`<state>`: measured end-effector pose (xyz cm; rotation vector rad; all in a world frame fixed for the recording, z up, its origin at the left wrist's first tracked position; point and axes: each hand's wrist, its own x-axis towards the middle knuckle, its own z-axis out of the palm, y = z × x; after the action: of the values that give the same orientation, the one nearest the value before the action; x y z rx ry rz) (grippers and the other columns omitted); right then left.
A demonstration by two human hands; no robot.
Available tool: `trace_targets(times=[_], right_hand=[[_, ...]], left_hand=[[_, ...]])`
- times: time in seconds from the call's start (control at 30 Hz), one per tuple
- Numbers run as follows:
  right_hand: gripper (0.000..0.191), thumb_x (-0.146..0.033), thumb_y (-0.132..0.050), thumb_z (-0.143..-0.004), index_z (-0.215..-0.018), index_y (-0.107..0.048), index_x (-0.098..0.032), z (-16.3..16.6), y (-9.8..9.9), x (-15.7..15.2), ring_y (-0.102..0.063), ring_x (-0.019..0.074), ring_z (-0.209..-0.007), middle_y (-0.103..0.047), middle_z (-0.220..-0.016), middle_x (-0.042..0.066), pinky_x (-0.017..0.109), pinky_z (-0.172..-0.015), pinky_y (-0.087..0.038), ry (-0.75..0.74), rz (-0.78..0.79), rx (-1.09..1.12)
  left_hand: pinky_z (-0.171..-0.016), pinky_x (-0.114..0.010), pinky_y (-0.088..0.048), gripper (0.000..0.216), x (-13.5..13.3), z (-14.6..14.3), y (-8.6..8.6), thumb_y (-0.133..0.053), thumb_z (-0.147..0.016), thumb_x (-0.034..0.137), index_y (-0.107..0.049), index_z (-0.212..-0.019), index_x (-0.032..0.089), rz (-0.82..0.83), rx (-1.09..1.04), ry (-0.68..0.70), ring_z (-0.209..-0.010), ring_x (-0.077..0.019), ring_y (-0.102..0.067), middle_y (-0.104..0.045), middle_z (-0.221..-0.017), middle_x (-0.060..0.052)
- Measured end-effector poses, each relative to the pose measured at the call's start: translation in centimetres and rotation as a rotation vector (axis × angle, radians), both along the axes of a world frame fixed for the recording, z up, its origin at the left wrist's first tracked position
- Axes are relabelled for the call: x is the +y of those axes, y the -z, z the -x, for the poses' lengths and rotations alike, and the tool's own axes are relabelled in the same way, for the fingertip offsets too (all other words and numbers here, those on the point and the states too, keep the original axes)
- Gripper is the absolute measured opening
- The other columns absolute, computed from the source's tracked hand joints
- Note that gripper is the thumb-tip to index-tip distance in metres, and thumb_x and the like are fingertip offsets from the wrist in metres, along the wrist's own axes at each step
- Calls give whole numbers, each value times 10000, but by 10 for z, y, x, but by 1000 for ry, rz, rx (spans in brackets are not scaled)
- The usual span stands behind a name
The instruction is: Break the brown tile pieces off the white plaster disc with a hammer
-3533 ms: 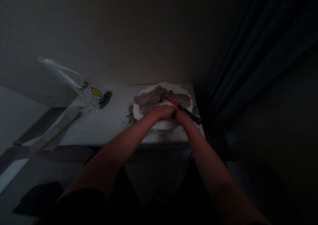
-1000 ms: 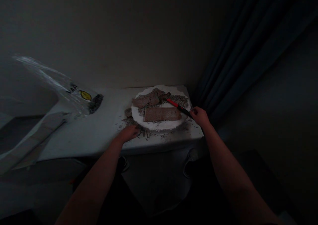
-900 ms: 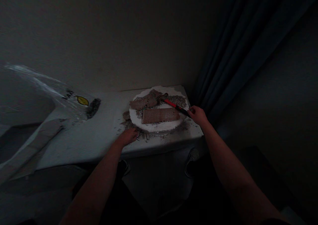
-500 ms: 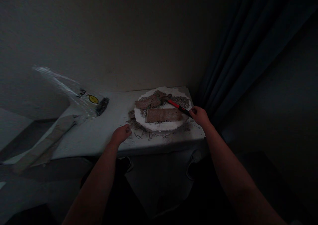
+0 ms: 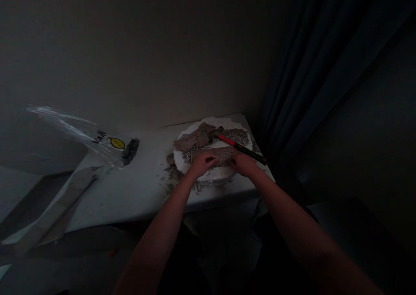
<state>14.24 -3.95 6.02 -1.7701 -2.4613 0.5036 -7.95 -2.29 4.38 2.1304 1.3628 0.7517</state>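
Observation:
A brown rectangular board [image 5: 224, 153] with a dimpled surface lies on a round white slab [image 5: 182, 160]. My left hand [image 5: 203, 164] is on the board's left part, its fingers bent over it. At the right end my right hand [image 5: 245, 164] has its fingers curled round the board's edge. The fingertips are partly hidden and dim. A hammer [image 5: 242, 149] with a red and black handle lies on the slab just behind my right hand, its head toward broken brown pieces [image 5: 193, 139]. Neither hand touches its handle visibly.
Grey crumbs [image 5: 238, 135] are heaped at the slab's back right. More debris [image 5: 170, 178] lies at its left on the white table [image 5: 130, 191]. A clear plastic bag [image 5: 107, 145] with a yellow mark stands left. A dark curtain [image 5: 299, 78] hangs close on the right.
My right hand has let go of the hammer and moved to the board's right end. My left hand has moved right, from beside the slab onto the board. The hammer lies on the slab.

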Motion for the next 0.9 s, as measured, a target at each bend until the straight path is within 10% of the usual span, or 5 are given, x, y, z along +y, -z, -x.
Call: trace_targets(times=[0.9], right_hand=[[216,-272,-490,-941,-1044,-650,-170,-10,5,7,-650,225,-946,-699,-1088,119,285,-765,-413,-93,16,36]], left_hand=[[-667,-228,-484,188,12,-17,29,-622,-887,345,-714,-966,202,30,-67,-63,-636,-112,-605,-711,-782,5]])
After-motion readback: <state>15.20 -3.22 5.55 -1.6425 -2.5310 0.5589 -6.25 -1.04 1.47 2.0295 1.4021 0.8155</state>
